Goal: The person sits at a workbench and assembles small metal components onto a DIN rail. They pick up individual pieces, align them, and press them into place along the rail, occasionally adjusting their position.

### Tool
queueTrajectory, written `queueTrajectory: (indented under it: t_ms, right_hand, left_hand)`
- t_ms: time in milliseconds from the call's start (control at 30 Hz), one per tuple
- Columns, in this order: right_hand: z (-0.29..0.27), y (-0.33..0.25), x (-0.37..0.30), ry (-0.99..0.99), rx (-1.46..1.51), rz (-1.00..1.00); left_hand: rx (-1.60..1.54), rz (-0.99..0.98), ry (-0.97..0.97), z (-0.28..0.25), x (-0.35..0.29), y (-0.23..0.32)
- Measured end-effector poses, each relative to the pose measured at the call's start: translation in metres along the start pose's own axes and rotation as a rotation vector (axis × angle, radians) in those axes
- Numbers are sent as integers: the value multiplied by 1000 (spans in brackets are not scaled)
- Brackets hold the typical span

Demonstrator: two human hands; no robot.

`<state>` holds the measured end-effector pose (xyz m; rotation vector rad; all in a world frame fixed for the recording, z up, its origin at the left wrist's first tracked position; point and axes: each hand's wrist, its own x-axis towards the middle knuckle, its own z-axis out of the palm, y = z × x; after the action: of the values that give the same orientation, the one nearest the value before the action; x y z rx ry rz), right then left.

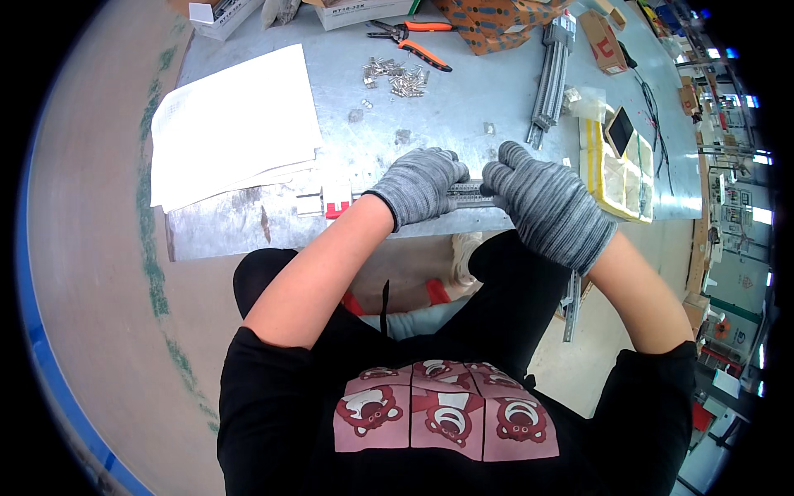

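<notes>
A slotted metal rail (471,196) lies along the near edge of the table, between my two hands. My left hand (422,187), in a grey knitted glove, is closed over the rail's left part, its fingers curled to the far side. My right hand (546,202), in a matching glove, has its thumb and fingers drawn together at the rail's right part; whatever is between those fingertips is hidden. To the left of my left hand, a red and white block (337,207) sits on the rail's line, partly behind my forearm.
White paper sheets (240,124) cover the table's left. Beyond my hands lie small metal screws (405,81) and orange-handled pliers (422,45). A bundle of grey rails (552,78) lies at the right, near a yellow-edged divided box (612,178) with a phone (619,132) on it.
</notes>
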<state>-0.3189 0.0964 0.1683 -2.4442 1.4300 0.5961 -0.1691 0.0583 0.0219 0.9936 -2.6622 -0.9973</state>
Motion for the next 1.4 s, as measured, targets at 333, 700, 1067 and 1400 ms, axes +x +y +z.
queueTrajectory:
  t_ms: [333,700,1067,1400]
  right_hand:
    - [0,8,-6,228,54,-67]
    - [7,9,-6,147,-73,-84]
    - [5,16,1,163,-282,-319]
    - [-6,0,-2,-103,-95,131]
  left_hand:
    - [-13,32,8,4,2,-3]
    - [-12,35,-4,2,1,-3]
    - [-6,59,-12,-1,1,-3]
    - [-30,23,-26,1,6,-1]
